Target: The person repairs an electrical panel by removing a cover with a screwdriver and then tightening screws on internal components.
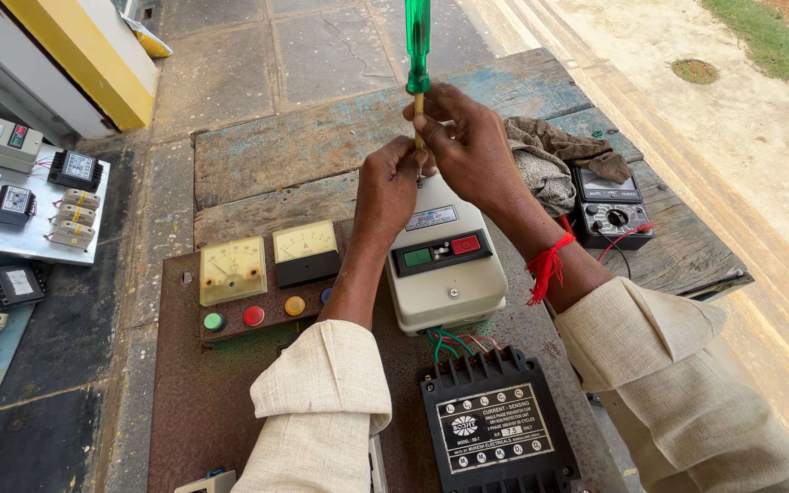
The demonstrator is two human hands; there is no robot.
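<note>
— Starting at the far left, well away from the hands: a white board of breakers and switches (20, 196), then two cream dial meters (267, 260) on a rusty panel, with green, red and amber lamps (253, 317) under them.

— And the hands?

— Left hand (387, 187) is curled close at the top edge of the cream starter box (445, 260), fingertips pinched around the shaft of the green-handled screwdriver (417, 55). Right hand (472, 146) is wrapped around that shaft just below the handle, tool upright, tip at the box's top.

— Can you see the tip?

— No, the left fingers cover it. Both forearms cross the panel and hide part of it.

— Below the grip?

— Coloured wires (449, 342) run from the box down to a black relay unit (495, 424).

— Right of the grip?

— A crumpled rag (550, 160) touches the right wrist's far side; beside it, a black multimeter (609, 210) with red lead on the wooden bench (303, 146).
</note>
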